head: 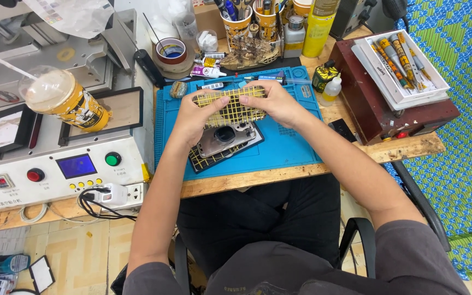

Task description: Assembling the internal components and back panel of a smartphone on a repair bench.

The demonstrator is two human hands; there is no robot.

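Both hands meet over the middle of one blue rubber work mat [290,147] that lies on a wooden bench [411,147]. The left hand [192,117] and the right hand [274,104] each grip one end of a single flat piece with a yellow grid pattern [233,109], fingers curled over its top edge and thumbs pressed on its face, so it is held just above the mat. Directly under it lies one opened grey metal phone body [226,137], resting on a second yellow-gridded dark pad [206,159] that sits on the mat.

To the left stands one white machine [45,175] with a small blue screen, two green round buttons and one red one visible. On its top lies one clear-domed drink cup with a yellow sleeve [64,98], tipped on its side, a straw in it. One white plug adapter with a black cable [110,195] hangs at the machine's front.

Behind the mat are two paper cups crammed with tools [252,19], one roll of tape [171,52] and one tall yellow spray can [318,24]. To the right, one dark red box [378,109] carries one white tray of tubes and tools [400,63]; one small white dropper bottle [331,90] stands beside it.
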